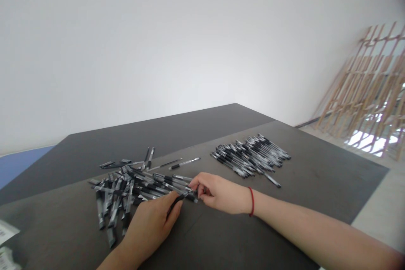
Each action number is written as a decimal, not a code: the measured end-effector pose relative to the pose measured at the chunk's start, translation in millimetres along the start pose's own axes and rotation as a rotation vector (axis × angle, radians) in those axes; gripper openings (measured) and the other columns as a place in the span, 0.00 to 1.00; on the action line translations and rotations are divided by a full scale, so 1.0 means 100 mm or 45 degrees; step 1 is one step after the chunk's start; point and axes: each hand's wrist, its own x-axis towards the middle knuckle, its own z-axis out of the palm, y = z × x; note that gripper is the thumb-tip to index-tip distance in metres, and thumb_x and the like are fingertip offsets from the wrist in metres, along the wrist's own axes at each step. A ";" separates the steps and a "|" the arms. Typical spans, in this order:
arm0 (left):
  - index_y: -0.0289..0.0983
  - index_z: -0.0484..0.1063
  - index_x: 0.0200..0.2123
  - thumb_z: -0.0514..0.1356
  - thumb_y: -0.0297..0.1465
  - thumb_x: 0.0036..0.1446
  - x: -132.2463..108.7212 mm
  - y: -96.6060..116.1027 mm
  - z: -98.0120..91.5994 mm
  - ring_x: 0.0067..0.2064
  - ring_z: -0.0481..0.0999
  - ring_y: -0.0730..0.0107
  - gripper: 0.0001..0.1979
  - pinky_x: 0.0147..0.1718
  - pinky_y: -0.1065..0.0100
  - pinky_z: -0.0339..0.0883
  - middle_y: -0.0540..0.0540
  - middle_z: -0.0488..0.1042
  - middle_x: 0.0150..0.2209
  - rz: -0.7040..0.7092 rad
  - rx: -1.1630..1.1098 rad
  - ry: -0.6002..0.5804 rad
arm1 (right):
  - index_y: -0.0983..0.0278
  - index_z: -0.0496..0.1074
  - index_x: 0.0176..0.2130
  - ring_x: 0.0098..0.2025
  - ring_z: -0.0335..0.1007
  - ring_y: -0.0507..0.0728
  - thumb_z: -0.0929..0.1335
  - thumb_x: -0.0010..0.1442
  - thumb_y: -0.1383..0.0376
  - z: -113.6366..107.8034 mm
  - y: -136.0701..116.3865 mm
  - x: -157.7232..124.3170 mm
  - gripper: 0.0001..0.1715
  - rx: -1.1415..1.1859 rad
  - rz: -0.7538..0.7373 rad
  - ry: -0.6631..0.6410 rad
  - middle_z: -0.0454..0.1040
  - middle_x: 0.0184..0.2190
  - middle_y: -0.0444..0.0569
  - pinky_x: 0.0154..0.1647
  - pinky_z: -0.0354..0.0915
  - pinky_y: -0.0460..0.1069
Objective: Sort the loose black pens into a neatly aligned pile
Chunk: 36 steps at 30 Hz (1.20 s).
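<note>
L hand pinches a black pen btwn thumb & forefinger; R hand, fingers curled, is at its other end, can't tell if gripping. Long axis slants away rightward, bridging the 2 hands, w/ loose pile just beyond.

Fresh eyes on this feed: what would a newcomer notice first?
Probably the hands at lower centre: the left hand grips a dark pen, with the right hand, wearing a red band, close to its far end. Beyond the left hand lies a jumbled pile of pens; farther right, a neater group of pens.
</note>
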 end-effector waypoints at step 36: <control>0.44 0.72 0.37 0.47 0.41 0.60 0.00 -0.21 0.10 0.33 0.81 0.62 0.16 0.28 0.70 0.71 0.51 0.81 0.33 0.054 -0.068 0.188 | 0.68 0.68 0.37 0.35 0.70 0.57 0.65 0.57 0.66 0.05 0.06 0.04 0.08 -0.886 0.052 -0.040 0.72 0.35 0.54 0.32 0.63 0.49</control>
